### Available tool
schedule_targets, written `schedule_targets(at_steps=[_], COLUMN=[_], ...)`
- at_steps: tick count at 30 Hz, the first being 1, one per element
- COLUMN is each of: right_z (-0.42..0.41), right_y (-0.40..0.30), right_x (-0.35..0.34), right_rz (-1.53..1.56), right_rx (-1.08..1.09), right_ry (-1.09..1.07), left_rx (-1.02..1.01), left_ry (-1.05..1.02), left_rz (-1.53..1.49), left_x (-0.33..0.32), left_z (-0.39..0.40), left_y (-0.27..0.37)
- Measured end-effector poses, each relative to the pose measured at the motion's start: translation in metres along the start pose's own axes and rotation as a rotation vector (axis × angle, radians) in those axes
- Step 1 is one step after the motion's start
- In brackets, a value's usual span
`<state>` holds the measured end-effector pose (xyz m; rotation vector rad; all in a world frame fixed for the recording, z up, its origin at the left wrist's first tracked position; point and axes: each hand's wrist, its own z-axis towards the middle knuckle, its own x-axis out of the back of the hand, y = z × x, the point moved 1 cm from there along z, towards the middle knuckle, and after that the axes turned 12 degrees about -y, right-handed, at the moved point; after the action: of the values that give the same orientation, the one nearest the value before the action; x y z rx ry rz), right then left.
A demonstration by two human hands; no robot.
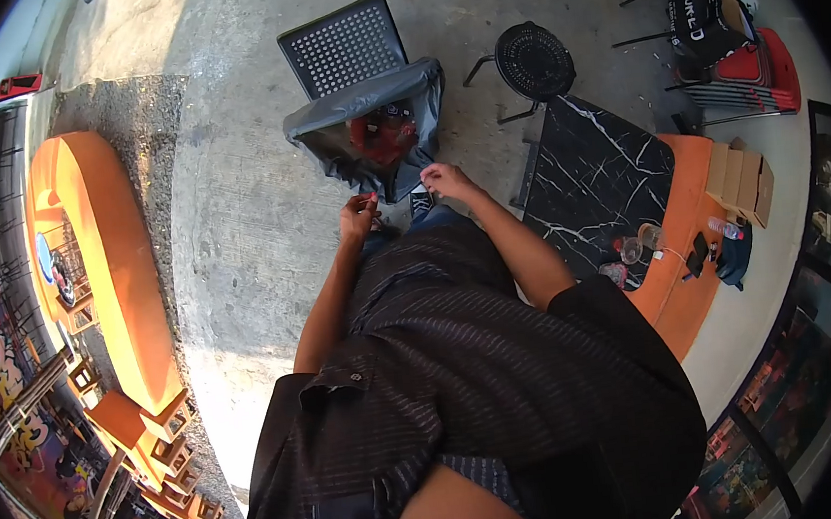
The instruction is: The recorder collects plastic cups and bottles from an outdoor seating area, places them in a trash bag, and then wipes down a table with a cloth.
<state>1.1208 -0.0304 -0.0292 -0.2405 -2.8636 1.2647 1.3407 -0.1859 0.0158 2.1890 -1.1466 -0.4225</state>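
Observation:
A dark grey plastic bag [356,100] lines a squarish bin or crate on the floor ahead of me, its top folded over the rim. Red and dark contents [379,140] show inside, too unclear to name. My right hand [452,182] pinches the bag's near edge at its right side. At the near left edge is my left hand [358,218], thumb and fingers drawn together against the bag; whether they grip it is unclear. Behind the bag tilts a black perforated plastic panel [345,47]. My shoe [421,201] shows just under the bag.
To the right stand a round black stool [534,61] and a black marble-patterned table [601,176] with plastic cups [629,248] on it. An orange bench [693,294] bears a phone and a bottle. Stacked red chairs [755,78] are at far right; a curved orange counter [116,263] stands left.

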Motion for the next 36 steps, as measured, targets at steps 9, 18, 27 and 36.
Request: schedule_targets(at_steps=[9, 18, 27, 36], right_z=[-0.184, -0.198, -0.203, -0.263], right_y=[0.241, 0.219, 0.237, 0.266], right_x=[0.002, -0.044, -0.045, -0.109], right_rz=[0.536, 0.663, 0.720, 0.705], right_rx=[-0.688, -0.501, -0.445, -0.451], right_ry=[0.364, 0.365, 0.461, 0.597], left_rx=[-0.157, -0.249, 0.355, 0.428], left_ry=[0.072, 0.092, -0.030, -0.249], left_rz=[-0.097, 0.169, 0.547, 0.537], left_x=[-0.021, 0.012, 0.128, 0.105], left_z=[0.048, 0.024, -0.093, -0.071], left_y=[0.067, 0.021, -0.122, -0.136])
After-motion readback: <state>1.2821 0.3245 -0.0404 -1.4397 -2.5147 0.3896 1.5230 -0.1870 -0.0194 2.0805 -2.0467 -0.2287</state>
